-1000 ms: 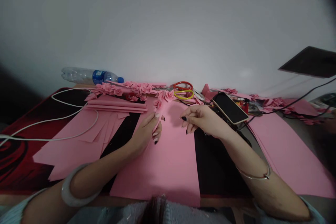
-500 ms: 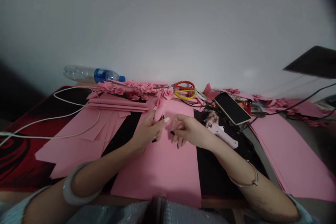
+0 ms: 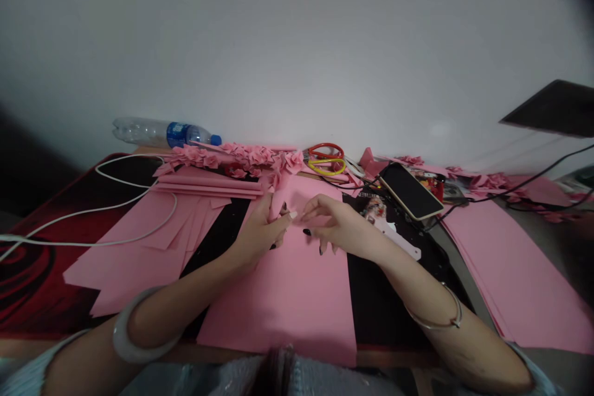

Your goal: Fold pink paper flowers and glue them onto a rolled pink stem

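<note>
My left hand is closed round a piece of pink paper, its thumb on the near side. A pink paper flower shows just above the fingers; I cannot tell whether it joins the held piece. My right hand hovers close to the left thumb tip, its fingers bent and a little apart, with nothing visible between them. Under both hands lies a large pink paper sheet. A white-pink glue gun rests beside my right wrist, partly covered by it.
Pink paper flowers, scissors with red and yellow handles and a plastic bottle line the wall. A phone lies right. Paper stacks and cut sheets flank the hands. A white cable crosses the left.
My right hand has moved slightly up and left, bringing its fingertips nearer the left thumb, and its fingers have straightened a little. The left hand has barely moved.
</note>
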`<state>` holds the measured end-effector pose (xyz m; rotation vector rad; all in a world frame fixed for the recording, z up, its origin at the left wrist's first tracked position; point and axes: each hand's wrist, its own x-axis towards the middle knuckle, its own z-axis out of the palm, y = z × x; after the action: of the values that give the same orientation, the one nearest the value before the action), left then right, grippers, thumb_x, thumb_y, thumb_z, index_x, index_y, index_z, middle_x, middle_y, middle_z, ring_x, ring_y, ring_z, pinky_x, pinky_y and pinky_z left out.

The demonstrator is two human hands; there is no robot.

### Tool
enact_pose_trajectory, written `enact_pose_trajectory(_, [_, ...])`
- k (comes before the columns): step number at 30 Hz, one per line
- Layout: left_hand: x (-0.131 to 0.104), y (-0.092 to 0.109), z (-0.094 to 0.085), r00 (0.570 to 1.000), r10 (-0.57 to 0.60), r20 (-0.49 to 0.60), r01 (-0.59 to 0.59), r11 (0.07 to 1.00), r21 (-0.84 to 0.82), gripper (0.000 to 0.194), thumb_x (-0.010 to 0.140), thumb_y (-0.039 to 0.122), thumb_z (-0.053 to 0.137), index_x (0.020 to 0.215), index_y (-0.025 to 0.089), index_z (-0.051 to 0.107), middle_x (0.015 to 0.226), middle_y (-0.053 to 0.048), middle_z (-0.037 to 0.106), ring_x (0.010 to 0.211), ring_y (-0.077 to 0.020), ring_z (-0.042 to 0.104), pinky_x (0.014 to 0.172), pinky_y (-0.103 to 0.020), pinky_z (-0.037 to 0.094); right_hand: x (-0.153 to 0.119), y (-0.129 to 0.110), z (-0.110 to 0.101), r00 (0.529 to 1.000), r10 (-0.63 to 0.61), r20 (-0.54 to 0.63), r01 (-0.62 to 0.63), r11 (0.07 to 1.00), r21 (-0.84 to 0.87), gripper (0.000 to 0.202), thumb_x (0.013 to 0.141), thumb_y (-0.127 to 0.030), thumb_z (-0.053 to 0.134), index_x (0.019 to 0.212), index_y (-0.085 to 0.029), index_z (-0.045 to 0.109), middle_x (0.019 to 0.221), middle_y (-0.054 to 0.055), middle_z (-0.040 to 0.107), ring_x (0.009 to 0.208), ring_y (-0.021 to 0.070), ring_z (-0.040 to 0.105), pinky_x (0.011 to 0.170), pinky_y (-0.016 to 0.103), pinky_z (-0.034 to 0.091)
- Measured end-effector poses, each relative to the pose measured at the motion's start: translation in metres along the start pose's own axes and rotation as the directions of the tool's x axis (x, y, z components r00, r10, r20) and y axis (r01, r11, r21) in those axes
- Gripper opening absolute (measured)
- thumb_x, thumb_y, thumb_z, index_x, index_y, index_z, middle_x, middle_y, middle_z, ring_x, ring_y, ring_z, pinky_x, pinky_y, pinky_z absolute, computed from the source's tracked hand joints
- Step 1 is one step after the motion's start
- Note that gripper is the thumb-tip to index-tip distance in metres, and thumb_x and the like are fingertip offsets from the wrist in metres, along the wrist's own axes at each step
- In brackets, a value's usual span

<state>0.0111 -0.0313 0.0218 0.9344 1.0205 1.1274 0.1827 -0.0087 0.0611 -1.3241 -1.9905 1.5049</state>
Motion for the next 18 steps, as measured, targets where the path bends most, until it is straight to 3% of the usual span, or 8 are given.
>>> enact_pose_trajectory(5, [0.001, 0.002, -0.001, 0.997, 0.054, -0.061, -0.057, 0.997, -0.052, 0.028, 0.074, 0.020, 0.062, 0.080, 0.021, 0.035, 0.062, 0.010, 0.037, 0.037, 0.0004, 0.025, 0.036, -0.014, 0.019, 0.002, -0.004, -0.023, 0.974, -0.126, -0.188, 0.087, 0.975, -0.204, 0.025, 0.075, -0.016, 0.057, 0.100, -0.019, 0.055, 0.104, 0.008, 0.064, 0.058, 0.0113, 0.063, 0.047, 0.023, 0.046])
enact_pose_trajectory(9, [0.002, 0.002, -0.004, 0.991, 0.089, -0.096, -0.093, 0.995, -0.036, 0.024, 0.077, 0.022, 0.058, 0.082, 0.022, 0.035, 0.063, 0.010, 0.038, 0.038, -0.0005, 0.026, 0.037, -0.015, 0.021, 0.016, -0.010, -0.038, 0.891, -0.300, -0.341, 0.126, 0.885, -0.449, 0.013, 0.076, -0.019, 0.056, 0.088, -0.018, 0.062, 0.094, 0.006, 0.067, 0.078, 0.0193, 0.062, 0.071, 0.033, 0.047])
enact_pose_trajectory(12, [0.003, 0.003, -0.005, 0.982, 0.119, -0.147, -0.126, 0.991, -0.038, 0.025, 0.078, 0.024, 0.058, 0.082, 0.023, 0.034, 0.059, 0.011, 0.037, 0.037, -0.0016, 0.026, 0.037, -0.015, 0.022, 0.035, -0.016, -0.041, 0.855, -0.364, -0.369, 0.122, 0.834, -0.538, 0.015, 0.074, -0.011, 0.053, 0.080, -0.018, 0.065, 0.087, 0.005, 0.068, 0.080, 0.0197, 0.061, 0.075, 0.032, 0.044])
enact_pose_trajectory(18, [0.004, 0.005, -0.009, 0.953, 0.153, -0.261, -0.171, 0.984, -0.046, 0.029, 0.076, 0.026, 0.061, 0.081, 0.024, 0.033, 0.059, 0.011, 0.039, 0.037, -0.0022, 0.028, 0.037, -0.016, 0.024, 0.086, -0.024, -0.024, 0.913, -0.357, -0.199, 0.200, 0.815, -0.543, 0.019, 0.074, -0.007, 0.053, 0.080, -0.014, 0.069, 0.080, 0.005, 0.070, 0.073, 0.0152, 0.061, 0.068, 0.025, 0.043])
